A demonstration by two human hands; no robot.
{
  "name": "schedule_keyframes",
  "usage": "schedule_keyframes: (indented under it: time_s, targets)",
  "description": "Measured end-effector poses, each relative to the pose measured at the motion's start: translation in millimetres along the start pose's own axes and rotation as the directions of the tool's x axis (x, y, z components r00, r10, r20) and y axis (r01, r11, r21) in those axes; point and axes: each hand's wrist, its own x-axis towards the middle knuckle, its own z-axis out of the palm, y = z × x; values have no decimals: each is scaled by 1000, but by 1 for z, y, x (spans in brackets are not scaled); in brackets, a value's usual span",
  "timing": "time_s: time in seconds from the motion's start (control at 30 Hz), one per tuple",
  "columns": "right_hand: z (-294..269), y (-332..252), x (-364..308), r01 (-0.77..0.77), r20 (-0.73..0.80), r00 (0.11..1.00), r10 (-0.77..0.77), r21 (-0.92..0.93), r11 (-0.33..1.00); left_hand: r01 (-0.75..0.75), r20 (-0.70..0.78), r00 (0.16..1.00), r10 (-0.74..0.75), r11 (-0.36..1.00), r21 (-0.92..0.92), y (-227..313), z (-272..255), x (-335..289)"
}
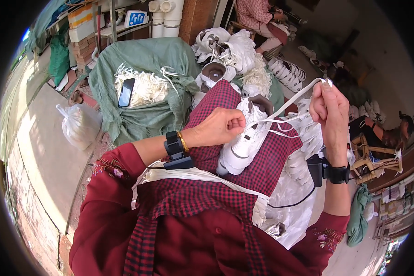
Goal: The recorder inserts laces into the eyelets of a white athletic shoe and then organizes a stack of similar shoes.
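Observation:
A white sneaker (244,149) rests across my lap on a red-and-black checked apron (207,108), its toe toward me and its grey-brown lined opening away from me. My right hand (330,103) is raised to the right of the shoe, thumb and fingers pinching a white shoelace (303,91). The lace runs taut from those fingertips down to the shoe's eyelets, and a looser strand hangs below it. Beside the shoe's left side, my left hand (221,126) is closed with curled fingers; whatever is inside them is hidden.
Bundled white laces (147,87) and a phone (126,93) lie on a green sack (170,55) at the far left. More white shoes (225,48) are piled ahead and right. A plastic bag (79,124) stands left. Another person (257,20) sits behind; a bamboo stool (370,154) is right.

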Motion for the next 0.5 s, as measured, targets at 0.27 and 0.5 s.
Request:
schedule_keyframes:
  time_s: [0.27,0.5]
  targets:
    - [-10,6,3,20,-135,991,6,194,981,-146,-66,985,162,970,195,8,11,-2]
    - [16,-39,-22,126,-127,987,-94,273,954,-289,-36,940,340,847,447,8,12,-1]
